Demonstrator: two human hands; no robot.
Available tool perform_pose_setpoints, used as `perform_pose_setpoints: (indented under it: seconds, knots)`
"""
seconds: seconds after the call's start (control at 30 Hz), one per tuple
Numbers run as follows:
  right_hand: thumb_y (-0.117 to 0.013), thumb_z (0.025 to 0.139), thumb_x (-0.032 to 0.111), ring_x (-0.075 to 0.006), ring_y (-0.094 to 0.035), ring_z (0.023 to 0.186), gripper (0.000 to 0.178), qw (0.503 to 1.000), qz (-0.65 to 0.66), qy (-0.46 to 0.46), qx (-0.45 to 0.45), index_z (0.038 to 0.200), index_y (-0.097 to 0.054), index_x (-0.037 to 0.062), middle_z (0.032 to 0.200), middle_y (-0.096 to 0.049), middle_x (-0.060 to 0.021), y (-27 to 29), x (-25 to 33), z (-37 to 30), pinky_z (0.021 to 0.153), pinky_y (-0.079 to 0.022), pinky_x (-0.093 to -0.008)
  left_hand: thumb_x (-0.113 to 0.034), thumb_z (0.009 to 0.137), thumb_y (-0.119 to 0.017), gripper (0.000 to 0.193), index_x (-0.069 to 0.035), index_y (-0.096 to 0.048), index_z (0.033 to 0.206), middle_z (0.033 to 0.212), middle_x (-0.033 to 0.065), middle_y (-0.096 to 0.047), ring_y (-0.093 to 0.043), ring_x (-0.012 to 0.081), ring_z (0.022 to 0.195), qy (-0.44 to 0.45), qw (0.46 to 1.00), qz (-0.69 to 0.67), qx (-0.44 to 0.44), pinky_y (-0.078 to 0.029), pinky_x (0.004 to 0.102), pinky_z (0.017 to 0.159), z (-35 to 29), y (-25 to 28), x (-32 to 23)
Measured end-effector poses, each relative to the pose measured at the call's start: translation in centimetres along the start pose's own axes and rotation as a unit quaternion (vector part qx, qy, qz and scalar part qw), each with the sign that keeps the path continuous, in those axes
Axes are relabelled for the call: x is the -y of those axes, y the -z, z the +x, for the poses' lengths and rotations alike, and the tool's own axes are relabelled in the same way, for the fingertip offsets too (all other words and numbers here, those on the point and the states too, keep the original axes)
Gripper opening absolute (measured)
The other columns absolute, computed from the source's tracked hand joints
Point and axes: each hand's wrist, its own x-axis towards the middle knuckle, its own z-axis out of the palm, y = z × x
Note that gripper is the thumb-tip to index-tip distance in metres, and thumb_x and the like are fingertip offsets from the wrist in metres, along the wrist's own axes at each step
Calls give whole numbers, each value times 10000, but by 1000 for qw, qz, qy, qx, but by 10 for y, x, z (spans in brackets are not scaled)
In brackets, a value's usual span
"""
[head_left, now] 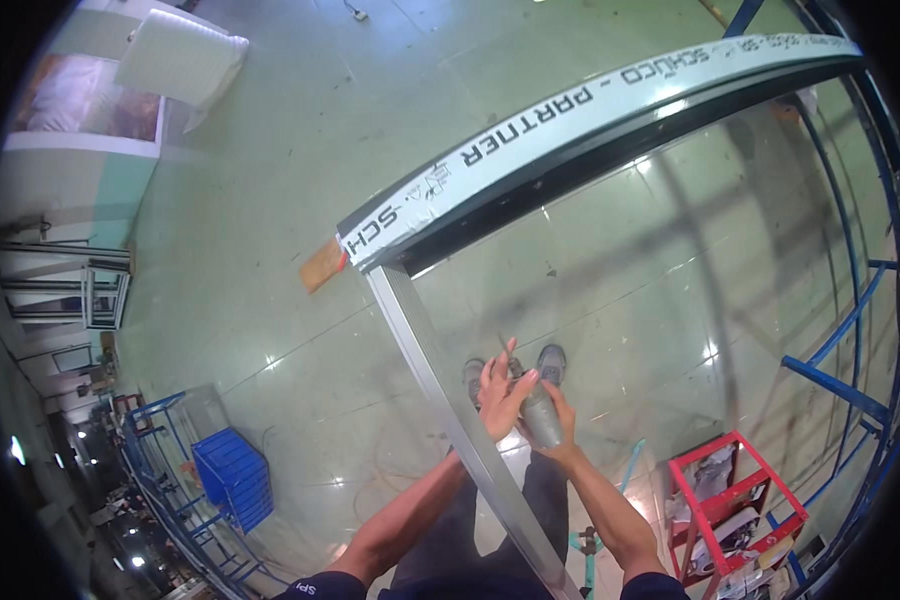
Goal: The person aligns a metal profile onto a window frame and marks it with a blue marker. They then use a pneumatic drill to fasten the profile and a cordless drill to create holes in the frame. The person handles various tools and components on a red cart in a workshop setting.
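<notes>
A grey, rounded cylinder [541, 412] with a narrower front end is held between my hands over the floor, just in front of my shoes; its exact kind I cannot make out. My right hand [564, 428] wraps around its body from the right. At the narrow front end, my left hand [500, 395] closes on it with fingers and thumb, partly hiding that end. Next to my left wrist runs a bare silver metal profile [425, 355], passing over my left forearm. It meets a long dark profile covered with white printed film [540, 130] at a corner.
A wooden block [322, 267] sticks out under the frame corner. At lower right stands a red metal stand [735, 490] with items in it. Blue metal racking [838, 388] rises along the right. A blue crate [232, 478] sits on a blue rack at lower left.
</notes>
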Motion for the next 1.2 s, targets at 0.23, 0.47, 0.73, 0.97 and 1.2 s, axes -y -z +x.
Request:
perform_pose_setpoints:
  seconds: [0.23,0.47,0.73,0.97,1.2]
  knots:
    - [-877,790,91,-169,-705,819,216,985,-27,-141,-98,960,-755,34,965,-748,-78,4,44,24,661,-536,-319,-461,1116,-397,576,-74,-477,1535,1666,201,-301,-187,375,1567,-128,988,47,-67,-182,496,1255,-12,52,-14]
    - [-770,820,80,-252,-653,694,191,985,-145,93,-31,987,-694,25,837,-671,-100,1,75,55,631,-520,-349,-471,1123,-350,646,68,-480,1453,1387,202,-618,-621,294,1257,-103,915,-365,-140,-506,420,1075,-39,138,-95]
    - [-750,764,154,-293,-662,677,397,973,-13,221,-71,1129,-700,9,835,-661,-114,-48,89,100,603,-527,-378,-550,1118,-305,674,40,-551,1332,1203,176,-675,-648,268,1107,-88,923,-373,-38,-511,395,1011,1,161,-149]
    - [-742,804,153,-287,-676,746,492,987,17,155,-46,1288,-701,81,861,-668,-107,-53,86,104,649,-531,-387,-561,1114,-321,639,-2,-616,1205,1043,152,-697,-683,252,940,-89,931,-341,-93,-591,384,836,15,144,-153]
    - [-767,793,133,-291,-690,763,527,984,10,166,-57,1312,-697,71,906,-705,-115,-58,76,109,659,-560,-376,-453,1131,-397,529,10,-556,1329,1081,129,-663,-658,200,960,-137,948,-272,-95,-568,331,867,8,137,-152]
